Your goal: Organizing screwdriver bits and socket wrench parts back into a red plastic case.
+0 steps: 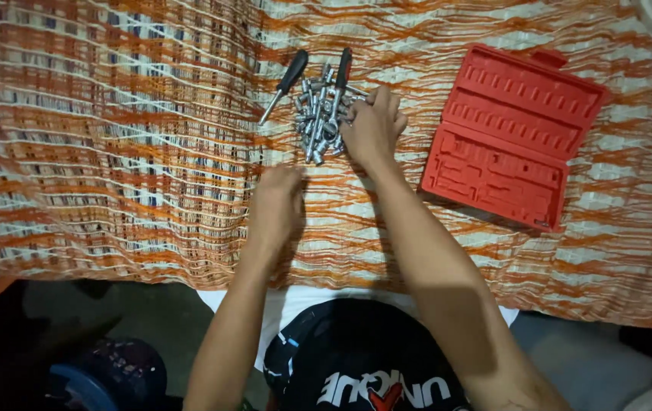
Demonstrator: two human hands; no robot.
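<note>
well, i see my right hand (372, 125) far out on the orange striped cloth (113, 137), fingers curled down into the heap of silver sockets (320, 122); whether they grip one i cannot tell. my left hand (276, 205) rests nearer, fingers folded under, holding nothing i can see. a black-handled screwdriver (283, 86) lies just left of the heap, a second black-handled tool (339, 80) lies on top of it. right of the heap, the red tool case (509, 137) lies open, well apart from the sockets.

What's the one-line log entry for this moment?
right hand on pile of metal sockets | left hand closed on cloth | red case open, empty
</note>
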